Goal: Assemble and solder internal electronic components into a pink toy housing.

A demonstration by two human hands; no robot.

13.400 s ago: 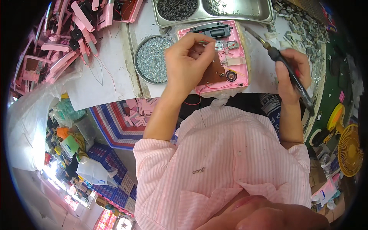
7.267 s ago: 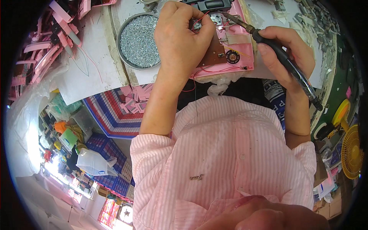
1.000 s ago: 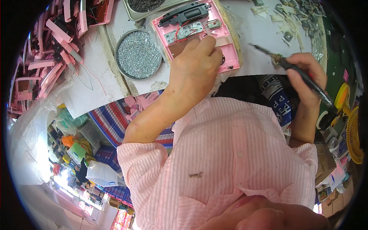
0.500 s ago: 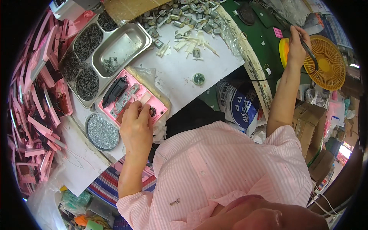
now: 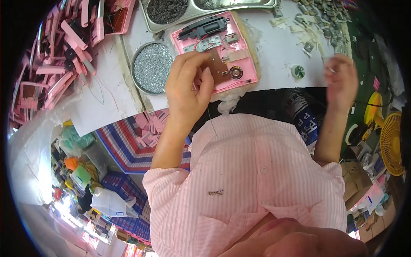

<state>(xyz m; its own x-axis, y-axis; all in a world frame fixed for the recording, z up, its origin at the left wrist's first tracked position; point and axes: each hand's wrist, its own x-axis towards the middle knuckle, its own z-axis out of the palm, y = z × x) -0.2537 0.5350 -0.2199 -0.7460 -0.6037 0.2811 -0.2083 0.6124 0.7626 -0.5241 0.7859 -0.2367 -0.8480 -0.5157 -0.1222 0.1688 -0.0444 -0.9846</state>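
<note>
round dish point(image 5: 152, 67) left of housing point(image 5: 216, 51), tray point(image 5: 205, 7) behind.

The left hand point(image 5: 188, 88) reaches forward from a bare forearm that rises out of a rolled pink striped sleeve, fingers curled and bunched, thumb pressed toward the fingertips. The right hand point(image 5: 341, 81) is raised higher and farther out, blurred, fingers loosely pinched together, its forearm bare and nearly upright.
</note>
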